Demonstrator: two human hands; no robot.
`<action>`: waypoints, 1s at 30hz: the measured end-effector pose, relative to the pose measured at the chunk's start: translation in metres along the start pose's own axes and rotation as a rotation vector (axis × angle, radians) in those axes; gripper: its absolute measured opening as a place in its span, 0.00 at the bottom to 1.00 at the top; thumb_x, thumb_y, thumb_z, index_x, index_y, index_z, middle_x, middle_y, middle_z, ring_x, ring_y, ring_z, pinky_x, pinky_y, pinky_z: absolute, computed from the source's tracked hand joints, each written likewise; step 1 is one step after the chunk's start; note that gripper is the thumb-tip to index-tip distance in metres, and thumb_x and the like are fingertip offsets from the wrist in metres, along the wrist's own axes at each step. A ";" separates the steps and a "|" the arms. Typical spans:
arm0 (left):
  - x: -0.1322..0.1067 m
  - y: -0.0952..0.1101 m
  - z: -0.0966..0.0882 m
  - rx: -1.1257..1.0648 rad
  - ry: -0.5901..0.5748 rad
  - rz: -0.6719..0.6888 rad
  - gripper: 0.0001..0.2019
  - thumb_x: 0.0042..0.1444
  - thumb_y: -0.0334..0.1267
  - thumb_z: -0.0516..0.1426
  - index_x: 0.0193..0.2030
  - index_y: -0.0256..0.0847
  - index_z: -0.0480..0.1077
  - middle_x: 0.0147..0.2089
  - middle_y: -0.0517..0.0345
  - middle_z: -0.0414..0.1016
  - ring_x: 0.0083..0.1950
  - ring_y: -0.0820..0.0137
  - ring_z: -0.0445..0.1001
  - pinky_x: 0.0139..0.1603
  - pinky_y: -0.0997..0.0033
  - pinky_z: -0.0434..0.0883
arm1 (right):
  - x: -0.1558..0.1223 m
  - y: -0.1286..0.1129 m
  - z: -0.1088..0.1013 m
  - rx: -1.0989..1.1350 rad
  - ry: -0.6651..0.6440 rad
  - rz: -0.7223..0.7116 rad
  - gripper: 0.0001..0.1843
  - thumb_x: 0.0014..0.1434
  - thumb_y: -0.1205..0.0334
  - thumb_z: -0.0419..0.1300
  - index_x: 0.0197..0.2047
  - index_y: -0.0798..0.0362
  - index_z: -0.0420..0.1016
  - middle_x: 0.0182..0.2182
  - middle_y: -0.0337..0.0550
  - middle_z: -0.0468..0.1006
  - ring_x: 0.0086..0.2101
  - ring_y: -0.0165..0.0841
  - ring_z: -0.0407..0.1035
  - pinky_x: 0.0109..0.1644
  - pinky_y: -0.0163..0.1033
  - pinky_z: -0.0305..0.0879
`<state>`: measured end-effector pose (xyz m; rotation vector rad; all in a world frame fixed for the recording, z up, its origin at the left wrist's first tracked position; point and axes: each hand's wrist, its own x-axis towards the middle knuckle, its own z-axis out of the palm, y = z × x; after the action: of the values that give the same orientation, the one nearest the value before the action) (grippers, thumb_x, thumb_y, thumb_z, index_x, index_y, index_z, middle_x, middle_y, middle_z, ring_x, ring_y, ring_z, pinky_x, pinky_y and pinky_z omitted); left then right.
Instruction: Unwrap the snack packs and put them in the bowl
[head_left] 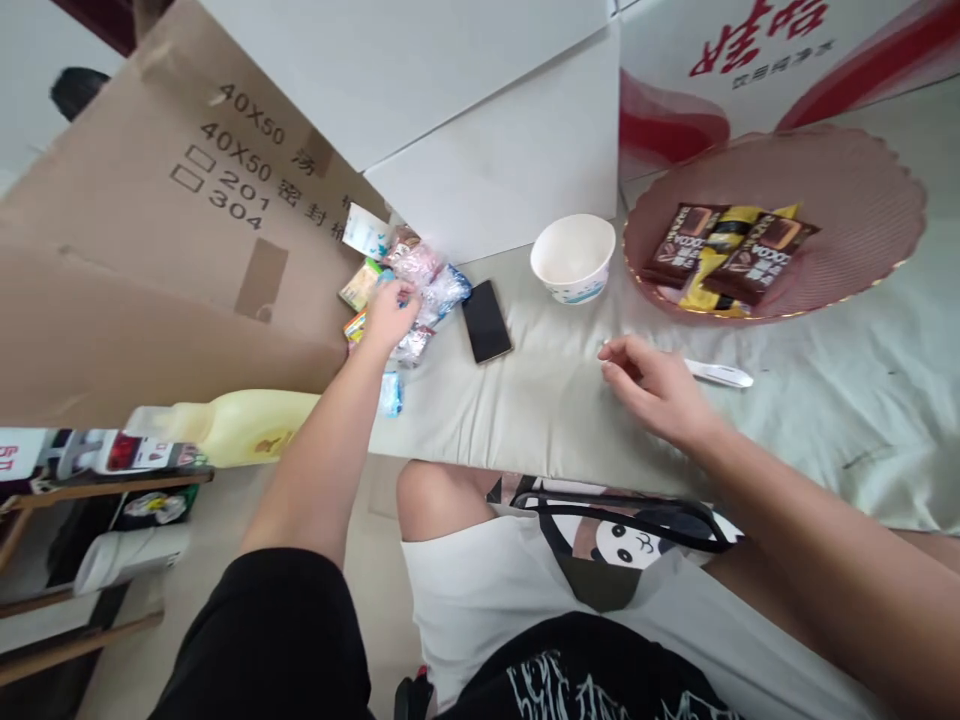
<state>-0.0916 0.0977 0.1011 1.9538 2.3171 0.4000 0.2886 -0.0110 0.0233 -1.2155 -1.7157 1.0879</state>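
My left hand (393, 314) reaches into a pile of small wrapped snacks (444, 290) beside the cardboard box. Its fingers are curled in among the wrappers; what they pinch is hidden. Over the cloth, my right hand (654, 388) hovers or rests with loosely bent fingers, a gap between thumb and forefinger and nothing visible in it. A slim white plastic utensil (721, 375) sticks out behind that hand, its other end covered. Between the hands are a black phone (486, 322) and a white paper bowl (574, 258).
A pink gold-rimmed tray (862, 215) holds several brown and yellow snack packets (761, 258). White boxes (510, 140) stand along the back, a large cardboard box (172, 240) at left. A pale yellow bottle (251, 425) lies near my left forearm. A panda-print bag (622, 540) is on my lap.
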 end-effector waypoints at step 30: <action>-0.051 0.003 0.038 -0.249 0.495 0.039 0.14 0.51 0.36 0.61 0.45 0.41 0.70 0.47 0.51 0.76 0.54 0.59 0.75 0.62 0.58 0.69 | -0.013 0.019 -0.016 -0.750 0.166 -0.157 0.15 0.63 0.60 0.55 0.50 0.55 0.75 0.42 0.55 0.80 0.42 0.48 0.73 0.44 0.48 0.65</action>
<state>-0.0704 0.0535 0.0600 1.9443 2.3333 1.2352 0.3121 -0.0167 0.0100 -1.5161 -2.1155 0.2183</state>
